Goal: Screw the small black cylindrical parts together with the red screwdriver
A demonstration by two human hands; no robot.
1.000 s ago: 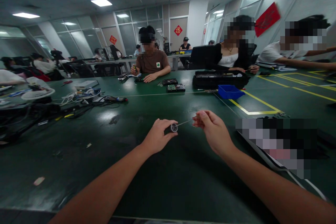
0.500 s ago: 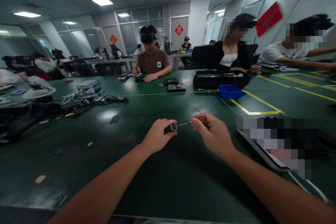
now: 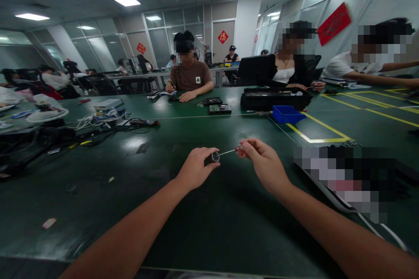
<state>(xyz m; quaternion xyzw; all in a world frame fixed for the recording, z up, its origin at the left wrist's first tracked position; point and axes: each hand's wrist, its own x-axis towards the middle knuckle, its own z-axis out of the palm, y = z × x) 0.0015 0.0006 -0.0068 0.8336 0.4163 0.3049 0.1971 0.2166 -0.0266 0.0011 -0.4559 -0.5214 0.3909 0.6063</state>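
My left hand [image 3: 196, 169] is closed round a small dark cylinder [image 3: 214, 157], whose round open end with a pale rim faces right. Thumb and fingers pinch it from below and above. In my right hand [image 3: 262, 159] is a thin screwdriver [image 3: 228, 152] with a reddish handle, pinched between thumb and fingers. Its metal shaft points left, and the tip reaches the cylinder's open end; whether it touches anything inside cannot be made out. Both hands are above the green table [image 3: 183, 226].
Cables [image 3: 98, 137] and a white basket [image 3: 47, 114] lie left. Ahead are hard drives [image 3: 220, 108], a black case [image 3: 275, 99] and a blue bin [image 3: 288, 114]. A pixelated flat object [image 3: 347, 183] lies right. People sit across the table.
The fingers of my right hand have shifted on the screwdriver handle, and its handle end sits slightly higher. My left hand still holds the cylinder, almost unmoved.
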